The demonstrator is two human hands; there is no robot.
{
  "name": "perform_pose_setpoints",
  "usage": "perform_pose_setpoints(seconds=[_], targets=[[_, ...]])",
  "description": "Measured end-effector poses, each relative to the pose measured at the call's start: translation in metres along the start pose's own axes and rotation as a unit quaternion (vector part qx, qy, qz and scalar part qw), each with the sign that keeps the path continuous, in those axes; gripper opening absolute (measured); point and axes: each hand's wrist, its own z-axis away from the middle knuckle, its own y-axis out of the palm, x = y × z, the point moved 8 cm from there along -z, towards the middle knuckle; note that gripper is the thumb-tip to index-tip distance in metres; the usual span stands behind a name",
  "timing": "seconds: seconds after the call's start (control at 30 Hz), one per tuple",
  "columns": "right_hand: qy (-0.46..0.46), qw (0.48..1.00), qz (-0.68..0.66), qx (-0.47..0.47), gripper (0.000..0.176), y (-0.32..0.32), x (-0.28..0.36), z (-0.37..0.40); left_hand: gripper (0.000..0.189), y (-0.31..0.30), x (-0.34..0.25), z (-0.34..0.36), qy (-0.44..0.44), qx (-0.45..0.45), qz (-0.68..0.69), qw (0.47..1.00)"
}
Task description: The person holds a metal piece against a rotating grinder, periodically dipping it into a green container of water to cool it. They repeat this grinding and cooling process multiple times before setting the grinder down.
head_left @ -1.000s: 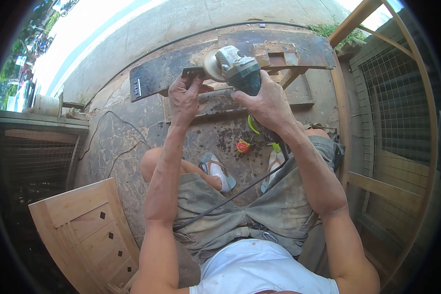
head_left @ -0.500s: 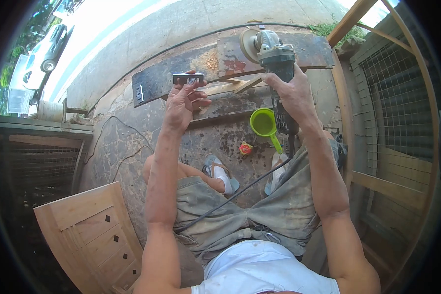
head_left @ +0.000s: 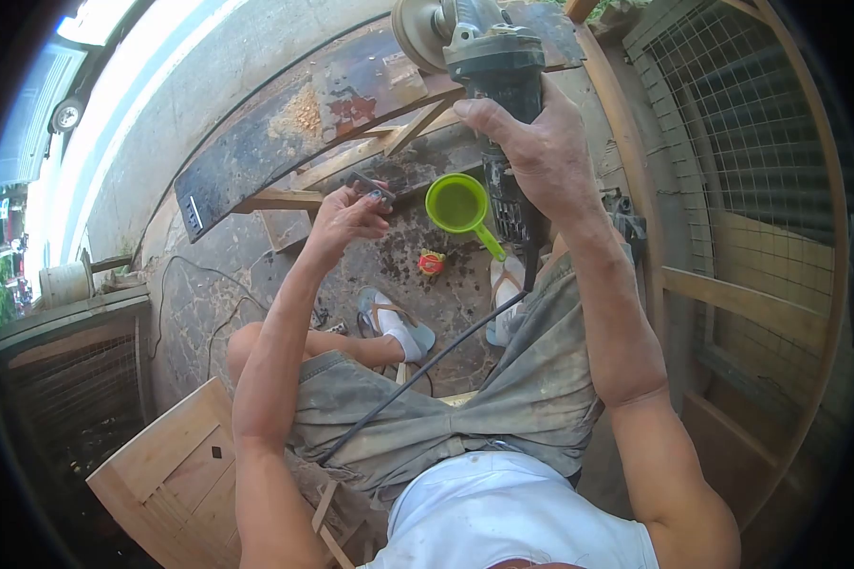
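My right hand is wrapped round the body of a dark angle grinder, whose round disc points to the upper left. A black cord runs down from the tool across my lap. Between the thumb and fingers of my left hand is a small dark flat piece, tilted and partly covered by the fingers. Beyond both hands lies a worn bench board with a small heap of wood dust on it.
A green dipper and a red and yellow tape measure are on the ground between my feet. A carved wooden panel leans at lower left. Wire mesh frames stand at right. A vehicle wheel shows at upper left.
The view has shifted and turned. My left hand has come lower, below the bench edge, and the dark piece is now tilted. The grinder appears nearer the top edge, still held.
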Motion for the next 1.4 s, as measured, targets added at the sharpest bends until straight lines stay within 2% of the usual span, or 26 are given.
perform_pose_setpoints(seconds=[0.07,0.13,0.17,0.23,0.27,0.33,0.4,0.47,0.6,0.67,0.8,0.87,0.93,1.0,1.13,1.17,1.23,1.27,1.3,1.33,1.37,1.4], targets=[[-0.006,1.0,-0.014,-0.007,0.045,-0.008,0.0,-0.002,0.038,0.026,0.039,-0.044,-0.065,0.017,-0.114,0.991],[0.016,0.999,-0.025,-0.016,0.047,-0.013,-0.006,-0.005,0.043,0.054,0.073,-0.095,-0.095,0.008,-0.263,0.96],[0.026,0.999,-0.029,-0.02,0.048,-0.015,-0.008,-0.005,0.045,0.074,0.083,-0.121,-0.041,0.016,-0.36,0.932],[0.054,0.998,-0.013,-0.018,0.046,-0.019,-0.006,-0.008,0.032,0.109,0.126,-0.171,0.024,-0.023,-0.503,0.864],[0.063,0.998,-0.008,-0.011,0.045,-0.018,-0.004,-0.009,0.029,0.122,0.147,-0.189,0.009,-0.046,-0.508,0.86],[0.081,0.997,-0.016,-0.015,0.045,-0.016,-0.001,-0.013,0.019,0.142,0.193,-0.228,0.048,-0.051,-0.565,0.822],[0.098,0.995,-0.013,-0.016,0.044,-0.014,-0.001,-0.014,0.023,0.148,0.24,-0.253,0.001,-0.086,-0.561,0.824],[0.114,0.993,-0.011,-0.013,0.044,-0.01,-0.003,-0.014,0.022,0.155,0.261,-0.261,0.001,-0.102,-0.557,0.824],[0.128,0.991,-0.027,0.005,0.043,0.0,-0.003,-0.02,0.019,0.167,0.263,-0.266,0.032,-0.114,-0.575,0.809],[0.135,0.99,-0.029,0.014,0.043,0.006,-0.004,-0.019,0.018,0.173,0.261,-0.262,0.054,-0.086,-0.592,0.8],[0.112,0.994,-0.009,0.012,0.043,0.013,-0.003,-0.023,0.017,0.16,0.198,-0.237,0.096,-0.054,-0.643,0.758],[0.101,0.995,-0.004,0.009,0.043,0.018,-0.001,-0.023,0.019,0.15,0.175,-0.219,0.109,-0.044,-0.597,0.794],[0.09,0.996,-0.004,0.01,0.043,0.02,-0.001,-0.022,0.019,0.139,0.153,-0.198,0.18,-0.066,-0.549,0.814],[0.068,0.998,-0.003,0.012,0.042,0.02,0.001,-0.023,0.019,0.125,0.108,-0.155,0.232,-0.034,-0.531,0.814],[0.045,0.999,-0.007,0.003,0.042,0.019,0.003,-0.018,0.027,0.071,0.003,-0.049,0.228,-0.009,-0.519,0.824],[0.041,0.999,-0.008,0.01,0.042,0.02,0.002,-0.019,0.026,0.049,-0.026,-0.021,0.203,-0.026,-0.473,0.857],[0.036,0.999,-0.006,0.017,0.042,0.022,0.002,-0.017,0.025,0.005,-0.07,0.029,0.158,-0.056,-0.372,0.913],[0.039,0.999,0.0,0.02,0.04,0.024,0.004,-0.017,0.026,-0.023,-0.076,0.047,0.14,-0.076,-0.197,0.967],[0.032,0.999,-0.023,0.026,0.039,0.029,0.007,-0.016,0.027,-0.043,-0.076,0.06,0.118,-0.083,-0.009,0.989],[0.033,0.999,-0.036,0.026,0.038,0.03,0.004,-0.015,0.031,-0.068,-0.076,0.07,0.136,-0.115,0.084,0.98],[0.018,0.999,-0.031,0.031,0.037,0.032,0.003,-0.013,0.03,-0.074,-0.096,0.098,0.194,-0.138,0.174,0.956],[0.0,0.999,-0.023,0.033,0.037,0.036,0.007,-0.014,0.028,-0.095,-0.085,0.1,0.215,-0.163,0.21,0.94]])
